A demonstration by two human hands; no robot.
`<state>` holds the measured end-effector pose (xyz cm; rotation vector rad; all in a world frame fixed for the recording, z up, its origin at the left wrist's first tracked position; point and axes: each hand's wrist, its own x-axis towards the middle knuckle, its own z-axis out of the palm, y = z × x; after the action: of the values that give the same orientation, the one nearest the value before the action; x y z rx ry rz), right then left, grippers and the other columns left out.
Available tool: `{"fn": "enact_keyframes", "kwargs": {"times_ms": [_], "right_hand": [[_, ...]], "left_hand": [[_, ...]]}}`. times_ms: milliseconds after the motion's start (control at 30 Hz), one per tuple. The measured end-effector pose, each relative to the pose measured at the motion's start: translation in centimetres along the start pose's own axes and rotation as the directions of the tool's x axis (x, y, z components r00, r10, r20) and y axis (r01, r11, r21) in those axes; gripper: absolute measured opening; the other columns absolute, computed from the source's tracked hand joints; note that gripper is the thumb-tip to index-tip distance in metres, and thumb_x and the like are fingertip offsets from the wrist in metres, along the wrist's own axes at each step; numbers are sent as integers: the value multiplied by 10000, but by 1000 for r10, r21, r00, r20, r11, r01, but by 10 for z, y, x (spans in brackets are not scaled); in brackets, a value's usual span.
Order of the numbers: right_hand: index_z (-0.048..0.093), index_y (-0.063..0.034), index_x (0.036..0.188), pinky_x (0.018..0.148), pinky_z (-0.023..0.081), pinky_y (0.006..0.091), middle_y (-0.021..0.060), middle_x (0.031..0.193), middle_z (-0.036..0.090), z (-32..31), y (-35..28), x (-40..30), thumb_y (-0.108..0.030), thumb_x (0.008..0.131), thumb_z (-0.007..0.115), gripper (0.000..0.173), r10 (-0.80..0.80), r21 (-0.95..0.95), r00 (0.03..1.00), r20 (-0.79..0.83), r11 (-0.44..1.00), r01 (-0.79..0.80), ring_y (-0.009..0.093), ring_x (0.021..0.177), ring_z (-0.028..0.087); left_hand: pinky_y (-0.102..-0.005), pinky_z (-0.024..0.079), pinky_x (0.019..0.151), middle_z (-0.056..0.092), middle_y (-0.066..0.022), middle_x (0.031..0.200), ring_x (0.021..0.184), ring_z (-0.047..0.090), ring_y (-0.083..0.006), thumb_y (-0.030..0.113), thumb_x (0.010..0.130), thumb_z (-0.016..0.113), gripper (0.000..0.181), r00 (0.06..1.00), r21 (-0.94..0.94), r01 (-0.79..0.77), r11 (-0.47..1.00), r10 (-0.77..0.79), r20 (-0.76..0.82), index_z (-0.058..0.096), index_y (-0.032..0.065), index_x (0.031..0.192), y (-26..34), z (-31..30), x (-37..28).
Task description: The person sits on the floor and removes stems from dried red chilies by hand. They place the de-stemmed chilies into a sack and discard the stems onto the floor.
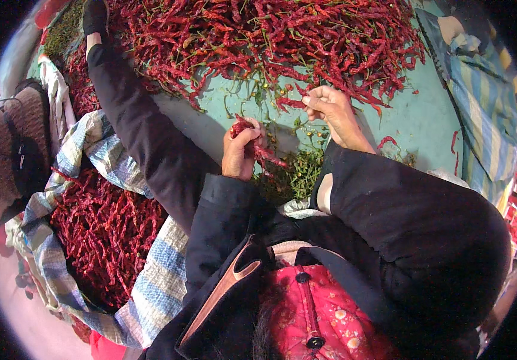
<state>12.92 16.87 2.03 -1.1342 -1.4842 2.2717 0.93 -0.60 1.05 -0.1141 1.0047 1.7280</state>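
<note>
Several wrinkled dried red chilies (262, 154) are bunched in my left hand (239, 150), the thumb closed over them and some ends sticking out below. My right hand (336, 112) is at the near edge of a large chili heap (258, 31). Its thumb and forefinger are close together beside a dried chili (291, 103); whether they pinch it is not clear. Loose green stems (258, 87) are scattered on the pale green sheet (420, 112) between heap and hands. Below my hands, a mound of green stems (307, 173) sits between my legs.
At the left, a woven striped sack (162, 256) with a rolled rim holds stemless-looking red chilies (105, 234). My outstretched leg (137, 117) lies between it and the heap. A brown textured object with a zip (11, 153) stands far left. Blue striped woven fabric (479, 108) lies at the right.
</note>
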Motion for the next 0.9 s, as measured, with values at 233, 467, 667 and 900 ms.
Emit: {"fn": "enact_keyframes", "kwargs": {"times_ms": [233, 467, 667, 900], "right_hand": [[500, 6, 787, 594, 468, 268, 94, 714, 574, 36, 15, -17, -119, 786, 598, 159, 131, 67, 983, 126, 988, -140, 167, 665, 570], [488, -46, 856, 581, 428, 331, 105, 703, 542, 47, -13, -23, -275, 803, 571, 249, -415, -747, 890, 188, 528, 404, 258, 664, 558], [499, -56, 713, 521, 359, 274, 23, 608, 472, 39, -6, -3, -231, 840, 519, 217, -131, -276, 949, 286, 937, 213, 132, 562, 471], [496, -109, 672, 433, 268, 223, -81, 498, 291, 29, 1, -11, -182, 815, 536, 166, 299, 259, 889, 346, 881, -397, 39, 426, 266]], "left_hand": [[-212, 404, 594, 547, -2, 776, 656, 498, -67, 89, 804, 582, 153, 977, 149, -185, 971, 198, -77, 534, 32, 938, -10, 17, 8], [-224, 430, 599, 579, -31, 782, 665, 538, -90, 82, 814, 557, 112, 984, 296, -119, 948, 152, -91, 563, 6, 896, -4, 14, 4], [-206, 379, 568, 518, 36, 700, 644, 470, -47, 58, 801, 564, 62, 991, 374, -112, 921, 73, 115, 574, 18, 848, -4, 25, 0], [-247, 428, 616, 563, -56, 805, 706, 531, -130, -6, 769, 525, 118, 706, 644, -704, 300, 194, 681, 559, 9, 882, 5, 26, 1]]}}
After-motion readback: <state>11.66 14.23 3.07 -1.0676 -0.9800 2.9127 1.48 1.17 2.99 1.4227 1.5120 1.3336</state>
